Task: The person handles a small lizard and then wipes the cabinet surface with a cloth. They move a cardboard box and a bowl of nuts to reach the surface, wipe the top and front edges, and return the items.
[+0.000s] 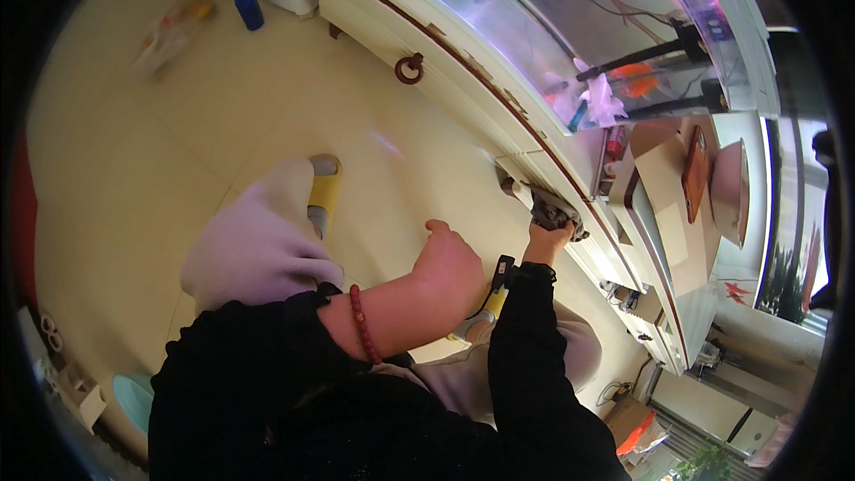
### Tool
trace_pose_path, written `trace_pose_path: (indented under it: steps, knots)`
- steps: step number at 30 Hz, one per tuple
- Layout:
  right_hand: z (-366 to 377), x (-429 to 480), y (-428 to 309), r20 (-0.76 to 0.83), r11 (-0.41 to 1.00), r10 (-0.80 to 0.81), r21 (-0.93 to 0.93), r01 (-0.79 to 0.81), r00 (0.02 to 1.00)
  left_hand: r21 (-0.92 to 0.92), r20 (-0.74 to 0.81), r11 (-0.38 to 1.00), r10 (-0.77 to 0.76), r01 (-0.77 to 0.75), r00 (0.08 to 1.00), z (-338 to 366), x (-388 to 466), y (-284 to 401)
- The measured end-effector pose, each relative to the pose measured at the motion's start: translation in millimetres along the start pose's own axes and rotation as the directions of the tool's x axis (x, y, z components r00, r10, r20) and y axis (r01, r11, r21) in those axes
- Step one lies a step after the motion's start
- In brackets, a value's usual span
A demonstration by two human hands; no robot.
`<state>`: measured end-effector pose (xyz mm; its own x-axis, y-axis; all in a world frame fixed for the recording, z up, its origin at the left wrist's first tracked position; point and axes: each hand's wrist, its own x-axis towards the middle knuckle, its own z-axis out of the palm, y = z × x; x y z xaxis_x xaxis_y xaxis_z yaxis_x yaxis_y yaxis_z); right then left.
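Observation:
My right hand (549, 240) grips a dark grey, crumpled cloth (553, 209). The cloth rests against the lower front of a white TV cabinet (461, 103) with a brown trim line. My left hand (449, 264) hangs over the floor in front of my knees, bent at the wrist. Its palm side and most of its fingers are hidden, and no object shows in it. A red bead bracelet (361, 324) circles that wrist. Strapped by the right cuff is a small black device (503, 272) with a cable.
A fish tank (507, 33) with orange and pale fish stands on the cabinet. Beside it are a cardboard box (668, 194), a red-brown phone case (695, 174) and a bowl (730, 194). A ring pull (409, 69) juts from the front. A blue can (248, 7) stands on the tiled floor (320, 93).

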<state>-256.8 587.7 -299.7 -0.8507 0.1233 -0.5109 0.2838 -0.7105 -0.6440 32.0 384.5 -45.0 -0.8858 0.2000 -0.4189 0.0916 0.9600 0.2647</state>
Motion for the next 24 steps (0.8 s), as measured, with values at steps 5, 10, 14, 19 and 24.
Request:
trace_pose_path:
  steps: [5, 10, 14, 19, 24]
  knots:
    - [29.1, -7.2, 58.3, 0.113, 0.998, 0.064, -0.001, -0.065, 0.991, -0.011, 0.05, 1.0, -0.006, 0.006, 0.999, -4.2, -2.8, -3.0]
    - [64.0, -29.4, 145.0, 0.249, 0.886, 0.451, -0.013, -0.463, 0.857, 0.017, -0.066, 0.999, -0.031, 0.032, 0.997, -2.8, -3.5, -4.0]
    - [108.9, -68.2, 214.5, 0.282, 0.76, 0.621, 0.011, -0.65, 0.731, -0.023, -0.046, 0.998, -0.054, 0.053, 0.997, 1.8, 1.6, -11.5]
    - [153.9, -105.3, 260.2, 0.339, 0.727, 0.628, 0.065, -0.683, 0.7, 0.048, -0.089, 0.983, -0.171, 0.176, 0.981, 4.1, 12.6, -27.9]
    - [140.5, -86.3, 239.9, 0.33, 0.687, 0.656, 0.112, -0.718, 0.679, -0.044, -0.03, 0.993, -0.114, 0.112, 0.993, -2.0, 22.3, -26.0]
